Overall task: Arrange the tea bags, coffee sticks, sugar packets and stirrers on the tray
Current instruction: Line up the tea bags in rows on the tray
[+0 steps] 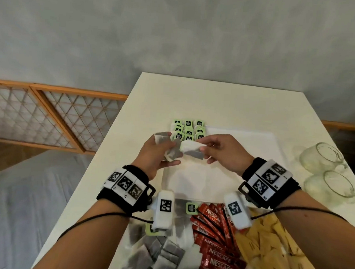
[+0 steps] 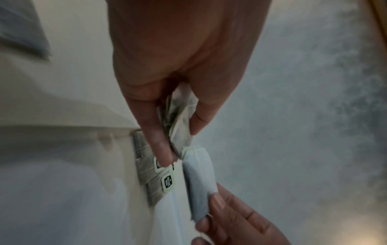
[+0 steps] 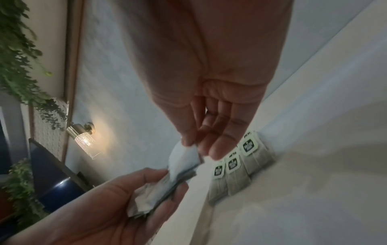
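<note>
Tea bags of grey paper (image 1: 172, 152) sit fanned in the left hand (image 1: 157, 156) as stock, while the right hand (image 1: 223, 152) pinches one grey-white bag (image 1: 192, 149) free for the white tray (image 1: 244, 142).

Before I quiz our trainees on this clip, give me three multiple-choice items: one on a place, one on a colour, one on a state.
1. Where do the arranged tea bags lie?
A. far left corner of the tray
B. inside a glass cup
C. on the floor

2. What colour are the coffee sticks?
A. blue
B. red
C. green

3. What is the left hand doing?
A. resting flat on the table
B. lifting a cup
C. holding a bunch of tea bags

Answers:
1 A: rows of green tags sit at that corner.
2 B: the wrappers are red with white lettering.
3 C: its fingers curl round the bunch, while the right hand pinches one tea bag.
</note>
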Demonstrator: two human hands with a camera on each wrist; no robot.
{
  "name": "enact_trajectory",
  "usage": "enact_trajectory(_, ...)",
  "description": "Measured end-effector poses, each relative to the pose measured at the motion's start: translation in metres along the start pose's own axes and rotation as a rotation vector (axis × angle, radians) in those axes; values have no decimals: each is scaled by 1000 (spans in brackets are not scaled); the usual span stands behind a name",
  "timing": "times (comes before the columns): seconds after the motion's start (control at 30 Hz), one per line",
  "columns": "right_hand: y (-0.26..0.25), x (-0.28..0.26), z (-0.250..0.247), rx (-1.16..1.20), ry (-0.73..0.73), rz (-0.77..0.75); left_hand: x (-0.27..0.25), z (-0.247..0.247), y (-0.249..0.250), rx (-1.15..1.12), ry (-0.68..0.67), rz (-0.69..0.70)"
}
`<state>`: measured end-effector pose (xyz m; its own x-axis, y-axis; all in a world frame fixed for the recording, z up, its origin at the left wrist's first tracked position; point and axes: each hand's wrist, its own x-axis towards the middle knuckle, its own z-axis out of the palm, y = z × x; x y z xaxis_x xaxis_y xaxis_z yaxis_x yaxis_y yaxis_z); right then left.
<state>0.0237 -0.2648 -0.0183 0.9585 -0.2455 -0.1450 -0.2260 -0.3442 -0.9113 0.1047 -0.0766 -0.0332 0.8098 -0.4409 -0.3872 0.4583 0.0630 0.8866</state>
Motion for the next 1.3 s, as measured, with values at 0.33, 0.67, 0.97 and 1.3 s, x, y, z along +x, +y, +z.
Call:
enact_trajectory(0.33,4,-7,38,-633,326,-473,-4,23,-2,-25,-110,33)
enact_trajectory(0.67,5,1,31,-195,355,-279,-1,3,-9,70,-99,116)
enact_trajectory(0.97,-2,34,26,215,269,-33,6,-4,-2,130,-45,140)
enact_trajectory(1.3,22,56,53,69,98,173,25,-39,6,158,142,219)
